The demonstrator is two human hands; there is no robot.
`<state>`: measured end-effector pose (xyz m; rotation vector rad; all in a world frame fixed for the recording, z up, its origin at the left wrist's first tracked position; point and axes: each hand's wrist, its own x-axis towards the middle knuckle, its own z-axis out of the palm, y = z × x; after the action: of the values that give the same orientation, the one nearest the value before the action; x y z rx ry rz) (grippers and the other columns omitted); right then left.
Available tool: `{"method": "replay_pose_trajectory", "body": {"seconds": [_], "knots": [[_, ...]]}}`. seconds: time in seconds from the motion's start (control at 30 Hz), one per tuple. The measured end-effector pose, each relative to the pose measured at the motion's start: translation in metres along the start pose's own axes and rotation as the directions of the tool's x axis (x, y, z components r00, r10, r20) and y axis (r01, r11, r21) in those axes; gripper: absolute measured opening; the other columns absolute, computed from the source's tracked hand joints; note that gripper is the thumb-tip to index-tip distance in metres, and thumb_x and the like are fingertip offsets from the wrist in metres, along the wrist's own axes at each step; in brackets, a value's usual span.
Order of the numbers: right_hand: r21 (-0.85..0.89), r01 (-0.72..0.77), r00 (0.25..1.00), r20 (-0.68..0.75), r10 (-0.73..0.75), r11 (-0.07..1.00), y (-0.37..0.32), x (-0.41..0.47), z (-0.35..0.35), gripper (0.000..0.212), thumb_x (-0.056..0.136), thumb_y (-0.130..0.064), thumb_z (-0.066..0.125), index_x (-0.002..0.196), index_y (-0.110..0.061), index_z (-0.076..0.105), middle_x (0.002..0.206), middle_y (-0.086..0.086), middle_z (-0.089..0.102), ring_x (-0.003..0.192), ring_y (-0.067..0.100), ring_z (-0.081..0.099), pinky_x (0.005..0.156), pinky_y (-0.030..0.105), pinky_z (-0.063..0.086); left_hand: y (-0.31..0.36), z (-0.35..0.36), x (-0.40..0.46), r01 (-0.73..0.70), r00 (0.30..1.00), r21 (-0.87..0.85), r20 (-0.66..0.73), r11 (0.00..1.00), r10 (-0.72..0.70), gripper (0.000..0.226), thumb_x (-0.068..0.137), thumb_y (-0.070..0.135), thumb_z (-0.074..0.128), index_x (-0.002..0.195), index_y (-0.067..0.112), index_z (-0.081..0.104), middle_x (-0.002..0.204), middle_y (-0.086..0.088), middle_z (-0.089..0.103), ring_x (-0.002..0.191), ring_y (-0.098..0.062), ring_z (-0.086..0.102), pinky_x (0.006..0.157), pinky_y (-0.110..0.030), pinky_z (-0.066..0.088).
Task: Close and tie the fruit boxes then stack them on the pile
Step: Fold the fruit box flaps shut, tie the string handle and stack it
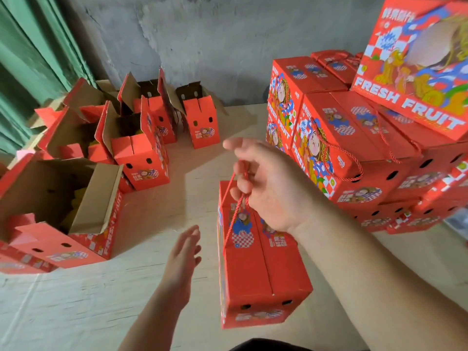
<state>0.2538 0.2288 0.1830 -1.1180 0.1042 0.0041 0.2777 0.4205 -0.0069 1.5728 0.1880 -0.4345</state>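
Now right hand (pixel 268 188) grips one closed box's (pixel 263 269) cord (pixel 236 211).

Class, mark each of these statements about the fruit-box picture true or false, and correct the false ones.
1. The right hand holds the closed box by its red cord. True.
2. The left hand grips a box flap. False: it is open and holds nothing.
3. The open boxes stand to the left. True.
4. The pile of closed boxes stands against the green curtain. False: the pile is on the right; the curtain is on the left.
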Motion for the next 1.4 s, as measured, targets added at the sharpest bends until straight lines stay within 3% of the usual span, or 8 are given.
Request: {"method": "replay_pose_trajectory", "body": {"seconds": [0.17,0.5,0.67,0.73,0.93,1.1,1.27,1.4], "knots": [[0.010,0.106,0.953,0.284,-0.104,0.994,-0.039,-0.003,0.008,0.026,0.092,-0.031,0.059,0.110,-0.019,0.073,0.083,0.003,0.061,0.067,0.017,0.054,0.065,0.031,0.045,-0.035,0.016,-0.001,0.340,0.936,-0.135,0.144,0.931,-0.321,0.045,0.110,0.036,0.042,0.101,0.026,0.085,0.104,-0.006,0.080,0.091,-0.020,0.078,0.067,-0.031,0.062],[-0.534,-0.083,0.993,0.032,0.118,0.841,0.056,0.022,-0.031,0.032,0.091,-0.033,0.064,0.120,-0.022,0.066,0.091,0.005,0.076,0.078,0.013,0.069,0.065,0.016,0.050,-0.073,0.021,0.011,0.350,0.921,-0.026,0.193,0.937,-0.338,0.057,0.098,0.069,0.040,0.134,0.033,0.066,0.130,0.010,0.071,0.130,-0.021,0.059,0.115,-0.045,0.040],[-0.956,-0.263,0.965,-0.258,0.056,0.126,0.116,0.015,-0.099,0.090,0.088,-0.068,0.052,0.161,-0.040,0.006,0.170,0.008,0.016,0.153,0.031,0.025,0.124,0.047,0.025,-0.077,0.015,0.010,0.252,0.956,-0.191,0.203,0.949,-0.213,0.066,0.090,0.077,0.051,0.143,0.039,0.060,0.141,0.009,0.065,0.136,-0.014,0.056,0.120,-0.052,0.036],[-0.868,-0.445,0.895,-0.423,0.142,0.219,0.146,-0.003,-0.125,0.105,0.090,-0.070,0.056,0.164,-0.028,-0.005,0.172,0.010,-0.005,0.159,0.028,-0.005,0.129,0.045,0.005,-0.081,0.018,0.005,0.212,0.954,-0.211,0.257,0.954,-0.155,0.068,0.093,0.074,0.055,0.149,0.035,0.054,0.148,0.004,0.060,0.140,-0.018,0.054,0.120,-0.053,0.036],[-0.530,-0.390,0.919,-0.273,0.284,0.753,0.196,-0.045,-0.120,0.052,0.083,-0.052,0.074,0.131,-0.036,0.060,0.122,-0.019,0.072,0.113,-0.001,0.066,0.092,0.020,0.051,-0.073,0.037,-0.009,0.233,0.943,-0.334,0.306,0.913,-0.129,0.064,0.098,0.058,0.053,0.147,0.017,0.057,0.145,-0.016,0.061,0.132,-0.035,0.060,0.098,-0.041,0.057],[-0.614,-0.186,0.978,-0.187,0.087,0.768,0.119,-0.021,-0.105,0.034,0.096,-0.031,0.069,0.128,-0.042,0.063,0.118,-0.016,0.074,0.109,0.007,0.070,0.102,0.046,0.054,-0.006,0.054,-0.021,0.152,0.954,-0.309,0.296,0.939,-0.057,0.076,0.071,0.053,0.075,0.138,0.019,0.064,0.131,-0.017,0.070,0.118,-0.040,0.068,0.102,-0.052,0.052],[-0.646,0.136,0.970,-0.068,-0.234,0.751,0.004,-0.024,-0.076,0.056,0.089,-0.024,0.070,0.103,-0.077,0.060,0.105,-0.053,0.059,0.103,-0.032,0.051,0.090,0.003,0.041,0.106,0.074,-0.037,-0.118,0.935,-0.340,0.279,0.933,0.220,0.074,0.074,0.037,0.073,0.145,0.031,0.053,0.130,-0.008,0.072,0.116,-0.032,0.071,0.086,-0.044,0.059],[-0.597,0.371,0.908,0.072,-0.413,0.711,-0.093,-0.037,-0.058,0.053,0.071,-0.042,0.067,0.118,-0.066,0.063,0.120,-0.037,0.066,0.120,-0.015,0.056,0.102,0.022,0.043,0.220,0.093,-0.059,-0.314,0.843,-0.379,0.311,0.871,0.439,0.058,0.081,0.026,0.066,0.138,0.030,0.060,0.128,-0.006,0.073,0.116,-0.027,0.071,0.099,-0.051,0.057]]}}
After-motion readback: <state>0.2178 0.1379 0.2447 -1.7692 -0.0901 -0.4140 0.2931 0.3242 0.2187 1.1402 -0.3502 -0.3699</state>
